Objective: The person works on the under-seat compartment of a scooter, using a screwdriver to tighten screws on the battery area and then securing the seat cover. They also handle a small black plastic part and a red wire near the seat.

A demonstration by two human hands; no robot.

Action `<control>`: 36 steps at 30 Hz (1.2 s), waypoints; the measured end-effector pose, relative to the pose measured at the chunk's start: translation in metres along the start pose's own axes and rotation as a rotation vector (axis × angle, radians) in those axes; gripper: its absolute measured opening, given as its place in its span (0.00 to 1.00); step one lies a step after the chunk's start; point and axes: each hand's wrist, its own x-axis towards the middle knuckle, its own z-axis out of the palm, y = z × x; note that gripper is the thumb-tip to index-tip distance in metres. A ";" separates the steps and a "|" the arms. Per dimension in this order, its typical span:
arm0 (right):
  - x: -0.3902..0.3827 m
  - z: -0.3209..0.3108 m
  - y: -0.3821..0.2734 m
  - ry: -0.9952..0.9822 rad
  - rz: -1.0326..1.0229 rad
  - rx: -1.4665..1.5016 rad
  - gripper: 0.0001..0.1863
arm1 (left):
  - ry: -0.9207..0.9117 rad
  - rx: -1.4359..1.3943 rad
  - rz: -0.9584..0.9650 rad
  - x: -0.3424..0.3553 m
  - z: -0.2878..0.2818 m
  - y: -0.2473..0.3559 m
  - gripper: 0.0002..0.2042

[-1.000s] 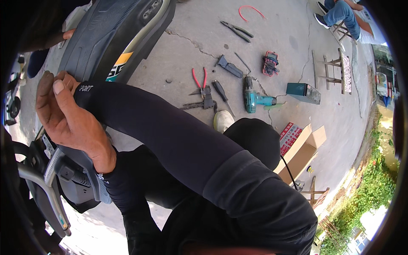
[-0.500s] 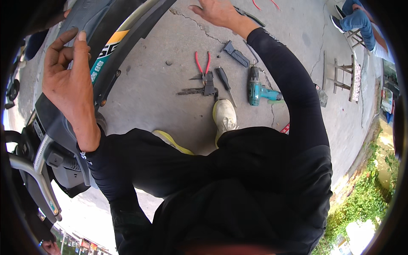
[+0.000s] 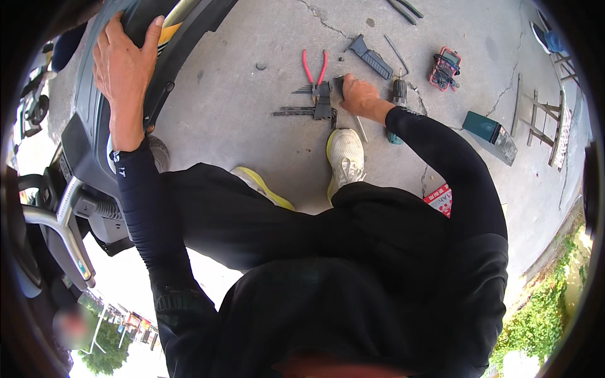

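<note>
My left hand (image 3: 126,66) lies with fingers spread on the dark body of a scooter (image 3: 195,47) at the left. Down on the concrete, my right hand (image 3: 363,99) is closed round the dark handle of a screwdriver (image 3: 361,129), whose metal shaft points back toward my shoe. Just left of that hand are red-handled pliers (image 3: 324,63) and a black holder (image 3: 322,104) with several hex keys. A teal and black power drill (image 3: 399,93) sits to its right, partly covered by my wrist and sleeve.
Farther out lie a ribbed dark plastic piece (image 3: 373,58), a bent metal rod (image 3: 398,53) and a red-cased multimeter (image 3: 445,68). A green box (image 3: 482,128) and a slatted stool (image 3: 548,123) stand right. My white shoe (image 3: 345,154) is close to the tools.
My right hand has come down from the far side to the screwdriver and closed on it. My left hand, raised with bent fingers before, now rests on the scooter. The view has shifted.
</note>
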 end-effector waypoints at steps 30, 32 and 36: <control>0.045 0.009 -0.064 0.212 -0.164 0.159 0.31 | -0.151 0.129 0.091 0.008 -0.016 0.011 0.42; 0.022 0.022 -0.056 0.199 -0.346 0.005 0.23 | -0.125 0.103 0.111 0.004 -0.010 0.003 0.42; -0.008 0.069 -0.048 0.347 -0.548 -0.148 0.12 | -0.132 0.114 0.105 0.004 -0.009 0.006 0.42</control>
